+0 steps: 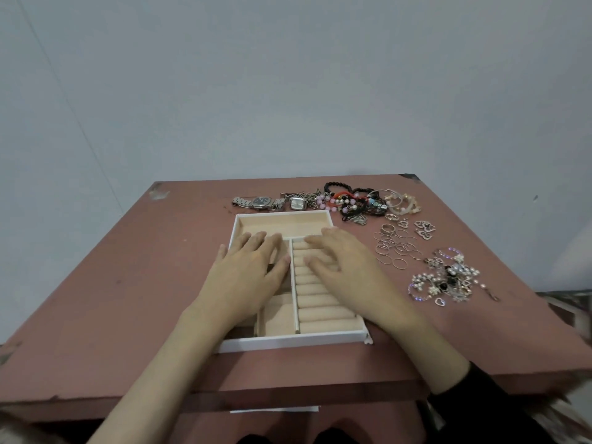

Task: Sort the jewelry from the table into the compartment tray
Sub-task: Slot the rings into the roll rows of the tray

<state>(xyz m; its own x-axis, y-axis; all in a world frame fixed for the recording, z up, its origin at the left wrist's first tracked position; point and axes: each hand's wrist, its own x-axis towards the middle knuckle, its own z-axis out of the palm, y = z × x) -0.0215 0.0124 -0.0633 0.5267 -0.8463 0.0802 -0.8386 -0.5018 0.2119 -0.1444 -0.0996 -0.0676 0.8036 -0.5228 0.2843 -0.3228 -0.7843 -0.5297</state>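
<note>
Left hand (253,267) and right hand (339,264) are lying flat, empty, over the compartment tray (288,342); I'm judging nothing sorted, with watches (259,202), bracelets (352,200) and rings (394,248) waiting beside it.

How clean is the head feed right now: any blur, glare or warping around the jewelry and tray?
Head view: soft, even light, no glare; the left hand and right hand throw only faint shadows into the tray. Head view: the wide lens splays the table edges. Head view: lower right corner smeared, thin rings look soft.
</note>
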